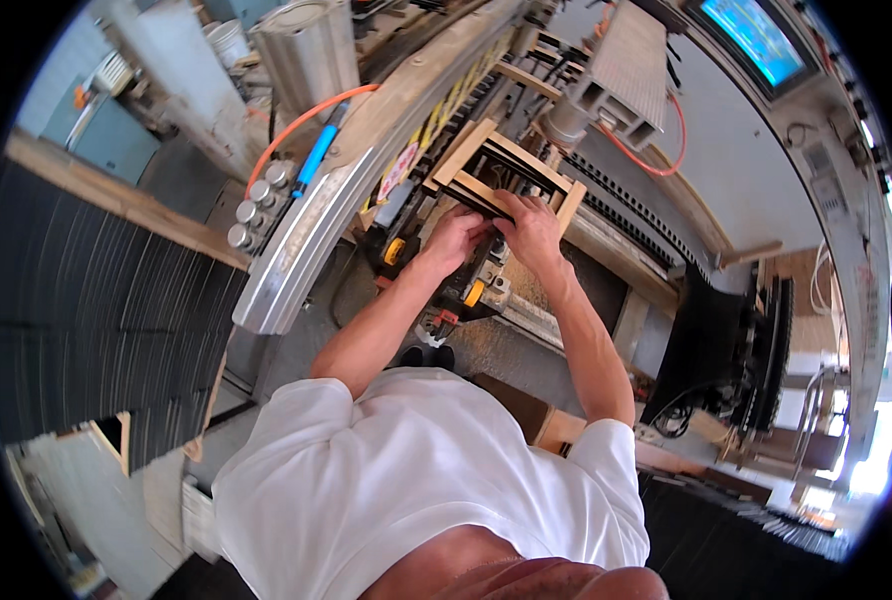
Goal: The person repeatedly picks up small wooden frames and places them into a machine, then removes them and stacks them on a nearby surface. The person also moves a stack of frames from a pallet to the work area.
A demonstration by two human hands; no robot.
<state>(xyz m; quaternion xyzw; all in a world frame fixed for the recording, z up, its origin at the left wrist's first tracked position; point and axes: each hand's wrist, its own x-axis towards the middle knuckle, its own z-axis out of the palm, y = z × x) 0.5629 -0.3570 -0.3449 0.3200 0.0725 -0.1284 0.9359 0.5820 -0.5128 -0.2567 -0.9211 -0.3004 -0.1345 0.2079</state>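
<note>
A light wooden frame (538,166) with dark inner edges lies in the machine in front of me. Both my hands are at its near side, close together. My right hand (531,232) has its fingers bent over the near wooden bar, gripping it. Just left of it, my left hand (454,240) is closed, its fingertips meeting at the dark edge below that bar. What those left fingertips pinch is hidden. Yellow-capped machine parts (475,293) sit below my wrists.
A metal beam (284,262) slants across the left, bearing a blue marker (315,160) and an orange hose (311,112). An aluminium block (623,70) hangs beyond the frame. Black-edged stacks (96,300) stand at the left. A lit screen (752,42) is at the upper right.
</note>
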